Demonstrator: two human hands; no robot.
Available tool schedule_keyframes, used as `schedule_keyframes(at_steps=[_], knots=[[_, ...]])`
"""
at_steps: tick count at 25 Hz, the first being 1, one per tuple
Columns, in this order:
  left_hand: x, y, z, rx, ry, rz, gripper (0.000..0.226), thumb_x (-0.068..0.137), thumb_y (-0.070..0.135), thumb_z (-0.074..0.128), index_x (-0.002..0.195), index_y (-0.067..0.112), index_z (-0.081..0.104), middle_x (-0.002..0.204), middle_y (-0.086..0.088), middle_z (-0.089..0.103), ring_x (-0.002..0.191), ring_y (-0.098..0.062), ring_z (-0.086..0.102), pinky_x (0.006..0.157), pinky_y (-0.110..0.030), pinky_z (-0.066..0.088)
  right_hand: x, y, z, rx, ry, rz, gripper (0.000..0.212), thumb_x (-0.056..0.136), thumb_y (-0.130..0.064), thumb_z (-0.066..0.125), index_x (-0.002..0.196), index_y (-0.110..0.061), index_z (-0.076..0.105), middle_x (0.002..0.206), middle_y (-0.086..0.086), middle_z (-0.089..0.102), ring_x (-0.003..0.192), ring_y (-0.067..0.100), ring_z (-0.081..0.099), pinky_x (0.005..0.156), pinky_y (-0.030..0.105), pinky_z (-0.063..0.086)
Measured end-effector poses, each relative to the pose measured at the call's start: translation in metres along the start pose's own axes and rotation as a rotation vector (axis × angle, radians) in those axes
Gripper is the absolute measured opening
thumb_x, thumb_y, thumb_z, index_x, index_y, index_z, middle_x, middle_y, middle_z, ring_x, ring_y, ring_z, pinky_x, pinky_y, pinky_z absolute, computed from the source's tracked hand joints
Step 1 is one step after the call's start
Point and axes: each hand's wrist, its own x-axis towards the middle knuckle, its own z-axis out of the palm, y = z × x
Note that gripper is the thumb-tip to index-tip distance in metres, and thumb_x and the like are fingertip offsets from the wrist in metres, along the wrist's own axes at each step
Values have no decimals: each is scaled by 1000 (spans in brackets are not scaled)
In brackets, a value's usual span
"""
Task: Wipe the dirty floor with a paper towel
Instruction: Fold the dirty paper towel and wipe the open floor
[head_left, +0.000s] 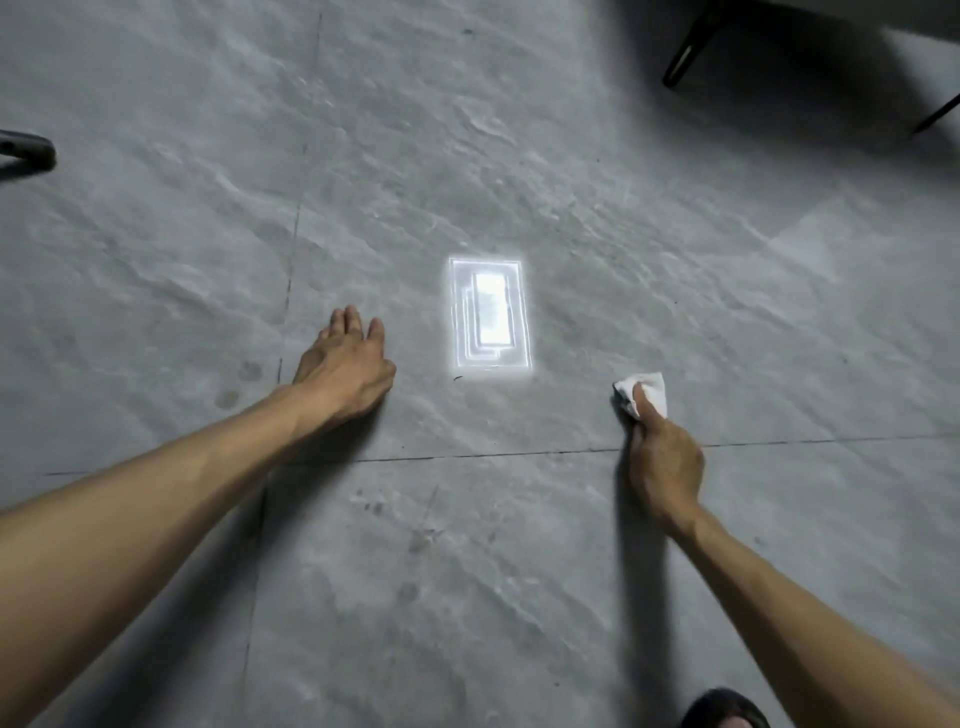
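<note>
The grey stone-look tiled floor (519, 545) fills the view. Dark smudges mark it near the left tile seam (227, 398) and lower down in the middle (418, 540). My right hand (665, 462) grips a crumpled white paper towel (647, 392) and holds it down against the floor, right of centre. My left hand (348, 364) rests flat on the floor with its fingers spread, left of a bright rectangular light reflection (489, 314).
Dark furniture legs stand at the top right (688, 49) and another dark leg at the left edge (28, 150). A dark shoe tip (724, 709) shows at the bottom edge. Tile seams cross below both hands.
</note>
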Motion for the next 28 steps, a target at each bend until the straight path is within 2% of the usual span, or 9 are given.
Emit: schedule_keyframes(at_steps=[3,8,11,15,18,21,23,26,28], knots=[[0,9,-3,-1,-5,-48,61,99,27,30,152,5,11,158,-25,1,147,-38,4,118,-43,13,-47,-59,18,26,-83,2,50,96,-23,43,143,-39,39,96,16,69,78,37,63,60,33,34],[-2,1,2,2,-20,-4,60,98,26,30,152,5,12,158,-24,3,147,-35,7,119,-43,15,-67,-111,15,-39,-309,-650,61,88,-15,45,142,-39,31,100,7,68,76,37,64,55,36,37],[-7,-3,10,-8,-41,15,62,98,26,31,152,5,11,159,-24,1,147,-35,5,119,-42,13,-33,-17,-10,-89,-202,-251,55,94,-21,46,143,-44,36,115,12,66,94,37,63,71,39,45],[-12,5,14,-5,-53,-12,64,98,29,31,152,5,8,158,-25,-1,147,-36,3,120,-41,12,-46,20,-17,15,-5,299,49,98,-18,39,145,-34,38,102,23,67,85,39,62,69,38,44],[-14,6,8,-49,-59,-18,61,97,27,31,151,5,13,159,-23,3,147,-34,7,119,-40,14,-78,-61,21,60,-44,77,51,98,-21,41,146,-33,34,89,16,70,74,35,64,60,33,39],[-20,-12,1,-163,5,51,37,94,22,37,126,4,43,141,-22,40,127,-34,42,105,-42,36,-87,-107,36,18,-161,-305,52,96,-23,39,145,-33,30,82,13,69,63,34,60,53,32,31],[-32,-36,1,-213,106,53,30,92,20,41,117,6,49,128,-16,52,112,-34,52,93,-39,42,-43,-110,28,-34,-90,-246,48,97,-19,38,144,-28,33,83,14,69,61,32,58,54,32,30],[-50,-71,5,-257,197,-42,47,93,20,42,138,8,43,146,-13,43,130,-31,44,105,-37,35,4,-137,16,-78,-14,8,47,98,-12,34,144,-20,32,91,15,69,74,33,62,58,33,32],[-58,-90,1,-267,211,-107,52,95,21,41,145,7,35,152,-14,35,137,-30,36,111,-37,29,-12,-187,29,-33,-62,-213,55,95,-10,37,147,-21,25,87,13,69,72,35,63,56,34,32]])
